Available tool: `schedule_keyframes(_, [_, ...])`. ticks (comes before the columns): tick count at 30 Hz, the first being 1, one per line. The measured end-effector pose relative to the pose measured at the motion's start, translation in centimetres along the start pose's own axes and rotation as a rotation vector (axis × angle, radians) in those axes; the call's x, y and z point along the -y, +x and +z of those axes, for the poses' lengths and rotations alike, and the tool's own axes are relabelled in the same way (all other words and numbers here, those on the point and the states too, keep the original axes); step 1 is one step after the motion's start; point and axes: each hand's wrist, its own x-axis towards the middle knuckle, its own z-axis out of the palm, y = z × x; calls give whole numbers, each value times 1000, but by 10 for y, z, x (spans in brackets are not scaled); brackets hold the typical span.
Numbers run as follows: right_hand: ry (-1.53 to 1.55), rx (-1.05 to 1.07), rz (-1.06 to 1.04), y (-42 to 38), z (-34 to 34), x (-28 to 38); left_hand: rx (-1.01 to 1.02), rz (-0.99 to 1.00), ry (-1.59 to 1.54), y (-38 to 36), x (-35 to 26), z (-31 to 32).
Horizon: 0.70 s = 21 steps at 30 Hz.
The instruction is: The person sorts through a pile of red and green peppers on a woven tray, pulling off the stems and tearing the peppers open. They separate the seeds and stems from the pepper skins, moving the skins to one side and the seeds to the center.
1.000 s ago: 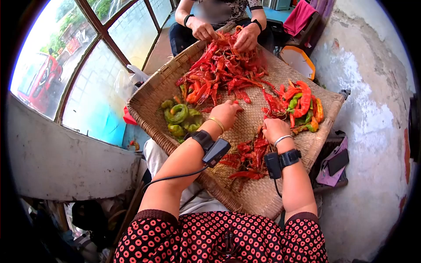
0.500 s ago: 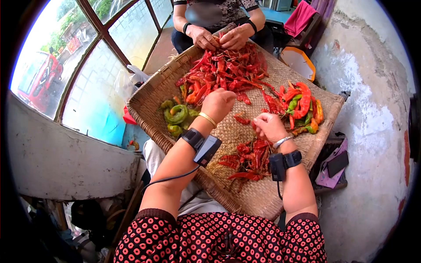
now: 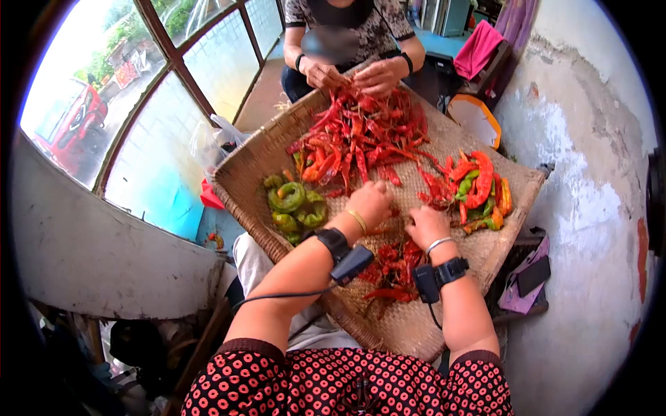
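A woven tray (image 3: 239,163) carries a large heap of red chillies (image 3: 368,132) at its far side. My left hand (image 3: 371,202) is over the tray's middle, just below that heap, its fingers curled together. To its right my right hand (image 3: 428,227) has its fingers bent inward, above a smaller pile of dried red chillies (image 3: 395,267). What either hand holds, if anything, is too small or hidden. Green peppers (image 3: 286,198) lie at the tray's left, and mixed red, green and yellow peppers (image 3: 479,184) at its right.
Across the tray, another person's two hands (image 3: 350,78) are at the heap's far edge. Windows (image 3: 149,132) stand at the left, a rough wall (image 3: 569,180) at the right. A phone (image 3: 533,270) lies on a cloth beside the tray. An orange-rimmed container (image 3: 475,119) is behind it.
My left hand has moved down and to the right, nearer my right hand. My right hand has lowered slightly over the small pile. The view has shifted a little.
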Motion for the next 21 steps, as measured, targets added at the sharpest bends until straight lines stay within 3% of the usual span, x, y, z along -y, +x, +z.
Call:
schedule_keyframes(6, [-38, 153, 61, -1, -11, 9, 132, 46, 75, 0, -7, -12])
schedule_keyframes(9, [87, 146, 94, -1, -12, 6, 123, -77, -52, -1, -1, -23])
schedule_keyframes(11, [123, 116, 125, 0, -13, 6, -229, -264, 25, -2, 11, -29])
schedule_keyframes(13, [270, 63, 105, 2, -9, 1, -460, -238, 27, -6, 16, -38])
schedule_keyframes(15, [327, 33, 86, 3, -7, 0, -96, -352, -2, -4, 16, -35])
schedule_keyframes(18, [399, 2, 66, 4, -2, -3, 510, -193, -16, -10, -7, -53])
schedule_keyframes(21, [433, -22, 66, 6, -2, -3, 591, -125, 59, -13, -20, -42])
